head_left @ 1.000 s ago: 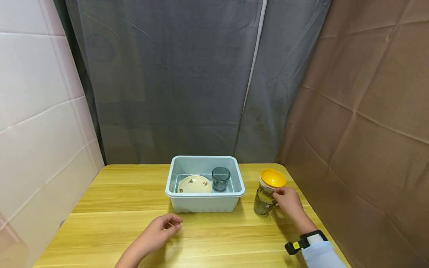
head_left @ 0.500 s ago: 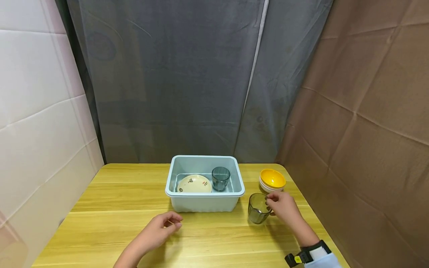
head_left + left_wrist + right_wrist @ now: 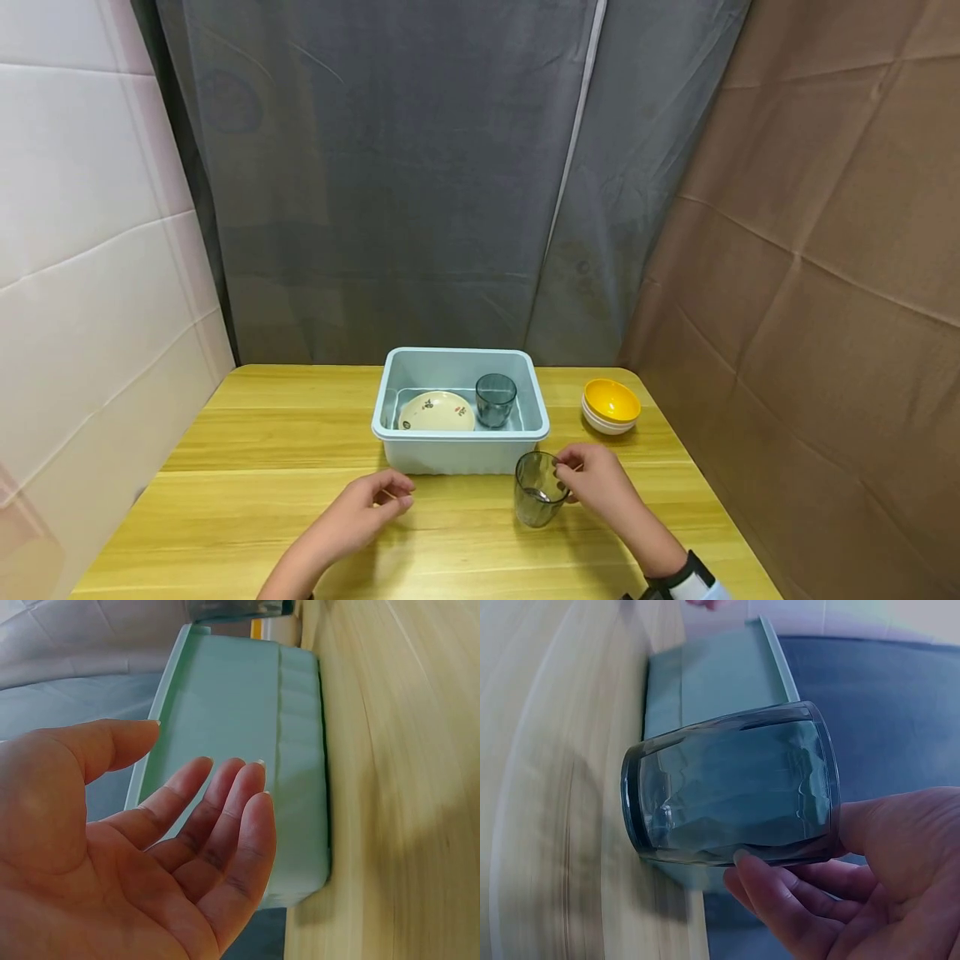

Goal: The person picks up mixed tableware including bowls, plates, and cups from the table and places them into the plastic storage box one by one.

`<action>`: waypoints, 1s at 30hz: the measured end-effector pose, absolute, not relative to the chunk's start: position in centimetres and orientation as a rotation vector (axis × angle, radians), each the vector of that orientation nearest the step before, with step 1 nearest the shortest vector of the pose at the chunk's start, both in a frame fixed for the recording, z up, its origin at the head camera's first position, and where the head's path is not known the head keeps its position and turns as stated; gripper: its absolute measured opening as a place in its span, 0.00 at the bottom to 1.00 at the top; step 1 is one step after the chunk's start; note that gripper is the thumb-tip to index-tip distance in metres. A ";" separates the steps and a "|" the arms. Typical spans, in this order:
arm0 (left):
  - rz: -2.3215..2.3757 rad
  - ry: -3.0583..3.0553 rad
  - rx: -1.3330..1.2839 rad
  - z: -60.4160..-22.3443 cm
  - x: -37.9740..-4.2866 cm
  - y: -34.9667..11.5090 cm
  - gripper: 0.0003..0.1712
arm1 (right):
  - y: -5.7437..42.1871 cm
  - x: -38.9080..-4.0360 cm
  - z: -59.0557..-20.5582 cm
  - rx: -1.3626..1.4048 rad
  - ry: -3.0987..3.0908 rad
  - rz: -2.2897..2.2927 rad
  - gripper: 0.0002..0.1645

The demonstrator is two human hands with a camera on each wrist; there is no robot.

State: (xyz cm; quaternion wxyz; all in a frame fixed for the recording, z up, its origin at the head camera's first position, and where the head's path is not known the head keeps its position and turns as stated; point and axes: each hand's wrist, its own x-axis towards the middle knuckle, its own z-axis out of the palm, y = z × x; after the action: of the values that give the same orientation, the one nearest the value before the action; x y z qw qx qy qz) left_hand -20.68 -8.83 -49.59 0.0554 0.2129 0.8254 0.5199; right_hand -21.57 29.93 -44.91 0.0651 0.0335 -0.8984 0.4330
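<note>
A clear grey drinking glass (image 3: 534,493) is pinched at its right side near the rim by my right hand (image 3: 602,487). In the right wrist view the glass (image 3: 727,787) fills the middle, thumb and fingers at its rim. It stands just in front of the right front corner of a pale blue plastic bin (image 3: 461,457). My left hand (image 3: 362,515) hovers before the bin's left front corner, fingers loosely bent around nothing. Inside the bin lie a cream plate (image 3: 435,412) with small printed motifs and a second, bluish glass (image 3: 495,402) to its right.
On the right of the wooden table (image 3: 262,467) a yellow bowl (image 3: 612,400) sits in a white bowl (image 3: 606,425). A grey curtain (image 3: 390,183) hangs behind, a white cloth (image 3: 90,208) at left and a brown cloth (image 3: 840,250) at right.
My right hand has carried the grey glass leftward and toward me, away from the stacked bowls to the front of the bin. The left hand has hardly moved.
</note>
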 end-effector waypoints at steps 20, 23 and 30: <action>1.753 2.491 0.474 -49.0 -20.7 -6.0 0.12 | 22.4 -21.9 -46.4 0.431 -2.712 1.376 0.07; 1.779 2.479 0.469 -49.1 -20.8 -5.5 0.13 | 21.7 -21.9 -46.5 0.460 -2.717 1.372 0.08; 1.785 2.496 0.473 -48.6 -20.9 -4.3 0.13 | 20.1 -22.0 -46.4 0.494 -2.710 1.326 0.07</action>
State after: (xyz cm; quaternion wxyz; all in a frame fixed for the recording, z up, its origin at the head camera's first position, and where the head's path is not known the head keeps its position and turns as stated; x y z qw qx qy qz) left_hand -20.91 -4.29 -48.58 0.0182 0.1522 0.8038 0.5748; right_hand -21.99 20.13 -46.45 0.0425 0.1616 -0.8856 0.4333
